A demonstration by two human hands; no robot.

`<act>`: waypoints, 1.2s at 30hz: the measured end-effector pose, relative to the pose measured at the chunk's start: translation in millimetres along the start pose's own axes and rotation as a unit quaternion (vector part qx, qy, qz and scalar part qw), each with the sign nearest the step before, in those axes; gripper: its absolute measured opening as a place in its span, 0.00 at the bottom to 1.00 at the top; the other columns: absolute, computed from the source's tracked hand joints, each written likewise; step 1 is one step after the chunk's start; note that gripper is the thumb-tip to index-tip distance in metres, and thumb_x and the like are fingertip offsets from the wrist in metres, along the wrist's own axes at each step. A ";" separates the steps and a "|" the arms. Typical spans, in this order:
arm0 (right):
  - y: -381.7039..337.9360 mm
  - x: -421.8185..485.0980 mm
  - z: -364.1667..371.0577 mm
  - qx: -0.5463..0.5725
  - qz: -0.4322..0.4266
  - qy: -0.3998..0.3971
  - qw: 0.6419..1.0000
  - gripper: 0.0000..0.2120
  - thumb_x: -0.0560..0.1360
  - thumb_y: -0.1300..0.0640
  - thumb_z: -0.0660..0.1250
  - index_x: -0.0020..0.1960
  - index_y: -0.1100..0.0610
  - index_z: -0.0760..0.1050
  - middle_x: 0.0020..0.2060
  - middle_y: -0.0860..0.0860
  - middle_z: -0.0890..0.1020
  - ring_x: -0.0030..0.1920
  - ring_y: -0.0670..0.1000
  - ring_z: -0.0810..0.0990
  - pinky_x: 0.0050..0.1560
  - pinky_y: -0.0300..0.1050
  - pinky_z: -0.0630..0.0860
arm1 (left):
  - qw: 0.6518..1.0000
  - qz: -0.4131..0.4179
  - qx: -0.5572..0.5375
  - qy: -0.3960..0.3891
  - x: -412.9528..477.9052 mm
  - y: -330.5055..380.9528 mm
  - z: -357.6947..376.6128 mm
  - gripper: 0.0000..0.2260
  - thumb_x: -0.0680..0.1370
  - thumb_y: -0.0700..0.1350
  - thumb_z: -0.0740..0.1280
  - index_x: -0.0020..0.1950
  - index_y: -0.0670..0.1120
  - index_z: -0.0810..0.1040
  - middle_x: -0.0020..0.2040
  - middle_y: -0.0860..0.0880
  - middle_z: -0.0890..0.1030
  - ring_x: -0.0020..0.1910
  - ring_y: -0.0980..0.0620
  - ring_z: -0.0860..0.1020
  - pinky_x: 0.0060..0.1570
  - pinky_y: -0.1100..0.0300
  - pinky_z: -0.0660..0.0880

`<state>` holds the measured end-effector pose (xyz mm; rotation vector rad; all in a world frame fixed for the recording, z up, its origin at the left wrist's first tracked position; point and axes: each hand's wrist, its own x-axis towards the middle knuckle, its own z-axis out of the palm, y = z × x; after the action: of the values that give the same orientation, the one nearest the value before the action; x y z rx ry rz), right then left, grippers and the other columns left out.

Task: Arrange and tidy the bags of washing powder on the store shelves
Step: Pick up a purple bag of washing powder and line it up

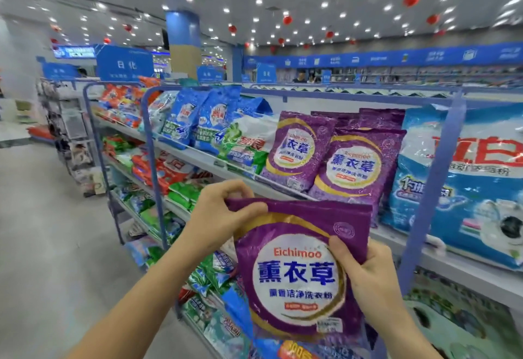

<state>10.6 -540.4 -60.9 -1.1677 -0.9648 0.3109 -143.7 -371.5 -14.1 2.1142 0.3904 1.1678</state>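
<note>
Glossy, crinkled plastic film wraps the purple washing powder bag, while painted blue metal tubing frames the shelves above a smooth, matt grey floor.

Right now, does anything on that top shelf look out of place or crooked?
Yes. The green and white bag lies slumped and tilted between the standing blue bags and purple bags, breaking the row.

A shop: stocked shelves, blue aisle signs, ceiling spotlights.
</note>
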 end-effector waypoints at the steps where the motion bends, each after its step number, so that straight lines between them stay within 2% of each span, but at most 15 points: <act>1: -0.9 11.1 3.2 -0.001 -0.007 0.007 1.000 0.09 0.69 0.52 0.66 0.38 0.53 0.83 0.35 0.53 0.85 0.35 0.52 0.85 0.31 0.41 0.79 | 0.995 -0.032 -0.087 0.022 7.7 -11.8 2.5 0.15 0.65 0.57 0.75 0.40 0.47 0.79 0.30 0.52 0.81 0.28 0.60 0.77 0.29 0.70 0.71; 3: -2.5 38.5 7.4 0.001 -0.024 0.039 0.999 0.08 0.69 0.50 0.66 0.39 0.50 0.83 0.35 0.52 0.85 0.34 0.52 0.85 0.32 0.43 0.81 | 0.969 -0.092 -0.229 0.000 19.0 -40.0 11.6 0.28 0.58 0.67 0.75 0.50 0.52 0.80 0.44 0.51 0.85 0.43 0.55 0.83 0.43 0.65 0.78; 6: -0.9 82.7 10.8 -0.007 -0.050 0.092 0.994 0.06 0.67 0.48 0.67 0.38 0.46 0.83 0.33 0.48 0.85 0.33 0.49 0.84 0.30 0.40 0.79 | 0.953 -0.135 -0.246 -0.115 26.2 -75.1 41.7 0.42 0.55 0.75 0.71 0.62 0.53 0.75 0.57 0.54 0.82 0.56 0.55 0.81 0.52 0.64 0.77; 12: 10.3 149.0 6.3 -0.116 -0.113 0.144 0.976 0.08 0.70 0.46 0.66 0.37 0.48 0.81 0.33 0.46 0.84 0.35 0.45 0.82 0.34 0.41 0.79 | 0.937 -0.141 -0.297 -0.119 69.4 -93.6 86.9 0.13 0.73 0.56 0.68 0.54 0.52 0.82 0.51 0.54 0.85 0.51 0.54 0.83 0.45 0.66 0.78; 14: 12.7 166.9 -2.0 -0.237 -0.181 0.181 0.937 0.13 0.73 0.48 0.67 0.31 0.52 0.75 0.26 0.45 0.78 0.30 0.43 0.75 0.32 0.42 0.75 | 0.938 -0.116 -0.312 -0.101 86.7 -95.8 96.8 0.14 0.74 0.52 0.65 0.56 0.49 0.79 0.50 0.55 0.85 0.50 0.55 0.83 0.45 0.68 0.77; 17: 14.4 188.4 -11.6 -0.351 -0.231 0.243 0.874 0.12 0.75 0.56 0.68 0.35 0.54 0.70 0.27 0.41 0.74 0.30 0.43 0.70 0.30 0.29 0.66 | 0.932 -0.104 -0.334 -0.092 111.0 -98.7 109.7 0.13 0.73 0.53 0.64 0.54 0.50 0.79 0.47 0.57 0.85 0.48 0.57 0.83 0.43 0.67 0.78; 19: 17.6 192.8 -17.6 -0.319 -0.183 0.261 0.892 0.10 0.77 0.54 0.65 0.39 0.57 0.72 0.31 0.46 0.77 0.31 0.41 0.71 0.31 0.30 0.66 | 0.931 -0.114 -0.335 -0.088 126.2 -100.6 116.1 0.16 0.71 0.56 0.65 0.55 0.51 0.79 0.50 0.55 0.85 0.50 0.55 0.83 0.49 0.60 0.80; 21: 26.4 184.7 -19.3 -0.274 -0.115 0.236 0.925 0.05 0.77 0.50 0.63 0.48 0.50 0.73 0.38 0.39 0.81 0.38 0.36 0.77 0.37 0.27 0.69 | 0.934 -0.128 -0.321 -0.092 140.9 -101.7 120.8 0.25 0.69 0.62 0.65 0.61 0.49 0.77 0.57 0.51 0.82 0.55 0.52 0.81 0.58 0.51 0.77; 23: 39.3 169.6 -16.1 -0.304 -0.063 0.228 0.923 0.16 0.73 0.44 0.64 0.59 0.45 0.69 0.44 0.27 0.78 0.45 0.25 0.74 0.42 0.21 0.68 | 0.936 -0.147 -0.299 -0.114 156.1 -102.8 127.2 0.33 0.68 0.66 0.64 0.66 0.46 0.74 0.62 0.49 0.79 0.60 0.49 0.77 0.63 0.48 0.73; 25: 51.2 160.4 -14.3 -0.316 -0.029 0.256 0.913 0.35 0.67 0.41 0.69 0.69 0.49 0.61 0.49 0.28 0.74 0.48 0.24 0.72 0.46 0.20 0.68 | 0.937 -0.136 -0.291 -0.135 171.2 -101.1 136.5 0.25 0.72 0.62 0.65 0.60 0.46 0.78 0.55 0.51 0.83 0.56 0.51 0.80 0.57 0.54 0.77; 28: 58.5 156.4 -15.4 -0.321 -0.001 0.295 0.900 0.42 0.69 0.49 0.73 0.74 0.50 0.53 0.54 0.30 0.70 0.50 0.24 0.71 0.50 0.21 0.68 | 0.942 -0.097 -0.280 -0.156 187.6 -97.9 149.2 0.11 0.77 0.55 0.65 0.49 0.49 0.79 0.45 0.53 0.84 0.46 0.54 0.82 0.46 0.58 0.79; 30: 61.5 153.4 -12.2 -0.343 -0.011 0.322 0.882 0.41 0.71 0.53 0.73 0.75 0.49 0.50 0.54 0.27 0.66 0.50 0.20 0.67 0.46 0.16 0.64 | 0.947 -0.094 -0.265 -0.159 190.6 -102.9 157.4 0.12 0.78 0.56 0.63 0.52 0.48 0.78 0.51 0.47 0.83 0.51 0.50 0.80 0.51 0.52 0.78; 32: 67.3 149.9 -6.6 -0.367 -0.024 0.348 0.862 0.41 0.73 0.54 0.70 0.76 0.49 0.47 0.55 0.24 0.60 0.51 0.18 0.65 0.46 0.14 0.61 | 0.951 -0.106 -0.245 -0.157 189.0 -106.4 164.8 0.23 0.79 0.58 0.59 0.66 0.43 0.72 0.65 0.42 0.76 0.64 0.45 0.74 0.64 0.48 0.71; 34: 72.5 149.1 -0.4 -0.393 -0.036 0.365 0.843 0.39 0.75 0.53 0.68 0.76 0.48 0.46 0.59 0.25 0.58 0.53 0.24 0.65 0.49 0.14 0.59 | 0.950 -0.100 -0.256 -0.148 185.0 -104.5 170.1 0.29 0.79 0.59 0.57 0.76 0.45 0.61 0.73 0.48 0.67 0.72 0.52 0.64 0.71 0.57 0.60; 36: 77.3 151.1 0.2 -0.415 -0.038 0.372 0.829 0.37 0.76 0.51 0.66 0.76 0.49 0.45 0.66 0.34 0.61 0.61 0.33 0.64 0.57 0.21 0.60 | 0.953 -0.063 -0.267 -0.127 184.2 -101.0 174.5 0.25 0.80 0.57 0.57 0.74 0.47 0.61 0.66 0.61 0.70 0.62 0.72 0.65 0.63 0.71 0.59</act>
<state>118.2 -409.2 -56.8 -1.8290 -0.4126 -0.6842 109.4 -270.4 -31.8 1.7023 0.0719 0.8004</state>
